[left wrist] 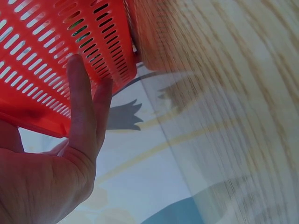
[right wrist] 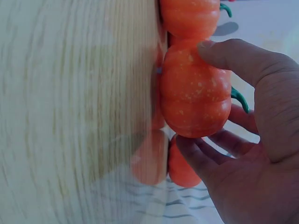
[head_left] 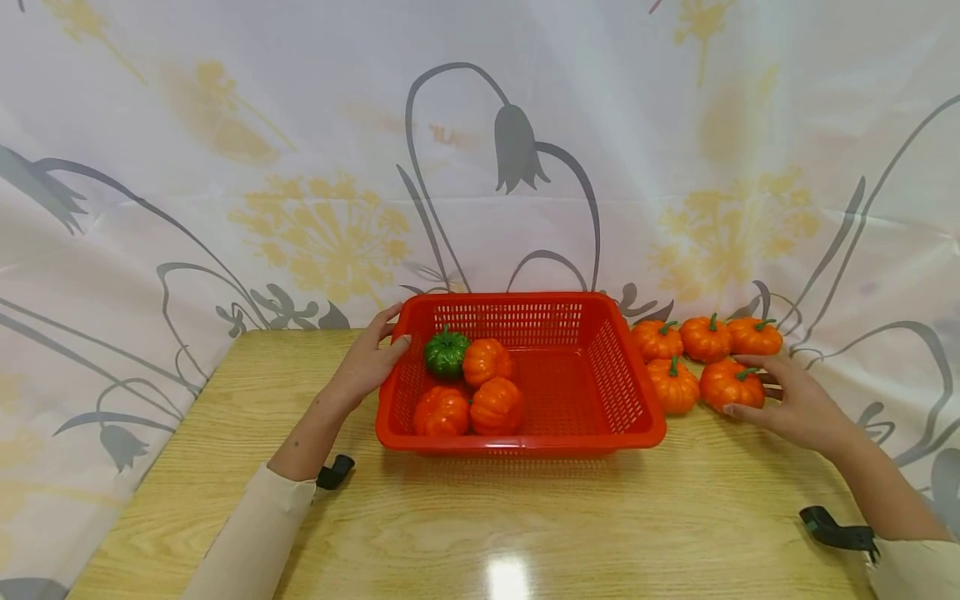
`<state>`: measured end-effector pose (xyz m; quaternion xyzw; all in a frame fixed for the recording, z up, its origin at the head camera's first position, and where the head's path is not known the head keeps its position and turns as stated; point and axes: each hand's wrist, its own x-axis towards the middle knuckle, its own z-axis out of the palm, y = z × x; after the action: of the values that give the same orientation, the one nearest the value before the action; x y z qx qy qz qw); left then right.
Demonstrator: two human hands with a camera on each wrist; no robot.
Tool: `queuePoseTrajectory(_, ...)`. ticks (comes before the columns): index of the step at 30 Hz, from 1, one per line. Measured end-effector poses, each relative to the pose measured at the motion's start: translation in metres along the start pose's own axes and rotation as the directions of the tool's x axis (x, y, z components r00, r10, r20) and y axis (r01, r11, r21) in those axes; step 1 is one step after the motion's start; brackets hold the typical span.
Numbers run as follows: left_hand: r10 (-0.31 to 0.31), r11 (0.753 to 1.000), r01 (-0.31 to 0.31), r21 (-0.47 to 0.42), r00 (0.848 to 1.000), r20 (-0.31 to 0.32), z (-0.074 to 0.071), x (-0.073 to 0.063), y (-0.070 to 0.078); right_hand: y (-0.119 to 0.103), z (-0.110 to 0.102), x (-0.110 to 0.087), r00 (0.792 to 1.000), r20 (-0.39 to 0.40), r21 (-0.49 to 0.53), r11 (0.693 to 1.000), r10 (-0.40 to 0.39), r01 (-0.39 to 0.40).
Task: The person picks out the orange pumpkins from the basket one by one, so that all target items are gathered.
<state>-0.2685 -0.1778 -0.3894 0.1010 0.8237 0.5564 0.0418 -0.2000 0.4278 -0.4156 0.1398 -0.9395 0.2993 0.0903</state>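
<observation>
You can read no text, brand or number for certain. On the patterned cloth (head_left: 315,50) behind the table (head_left: 450,525), left of the printed grey flower (head_left: 516,146), you can see a small orange letter-like mark (head_left: 447,134), too faint and blurred for you to make out.

That red plastic basket (head_left: 517,442), rectangular with slotted walls, sits upright on the tabletop (head_left: 450,525), its rim held at nine o'clock by the fingers (left wrist: 80,102) of the left hand (head_left: 366,364). Inside, from seven to ten o'clock, huddle a green pumpkin (head_left: 447,357) and three orange pumpkins (head_left: 498,407). Out at three o'clock, the right hand (head_left: 801,407) grips a ribbed orange pumpkin (head_left: 726,388), green stem up, four similar pumpkins (head_left: 707,340) at its nine to one o'clock.
</observation>
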Motion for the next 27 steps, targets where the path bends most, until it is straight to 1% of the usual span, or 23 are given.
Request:
queuePoseTrajectory(7,-0.013,1.0,0.013,0.007,1.0,-0.004,0.0,-0.001,0.0,0.003,0.003,0.001,1.0,-0.01,-0.001,1.0,0.005,-0.005)
queuePoseTrajectory(16,-0.019,1.0,0.02,0.011,1.0,-0.008,0.0,0.0,0.001,0.002,0.003,0.002,0.999,0.037,0.025,0.999,0.039,-0.039)
queuePoseTrajectory(20,-0.016,1.0,0.016,0.013,1.0,-0.006,0.0,0.0,0.0,0.001,0.001,0.001,0.999,0.042,0.035,0.999,0.033,-0.034)
queuePoseTrajectory(24,-0.013,1.0,0.013,0.013,1.0,-0.006,0.001,0.001,0.0,-0.003,-0.003,0.0,1.0,0.013,0.02,1.0,-0.001,0.001)
queuePoseTrajectory(27,-0.016,1.0,0.016,0.015,1.0,-0.007,0.001,0.001,0.0,-0.011,-0.007,0.0,1.0,-0.025,-0.035,0.999,-0.011,0.01)
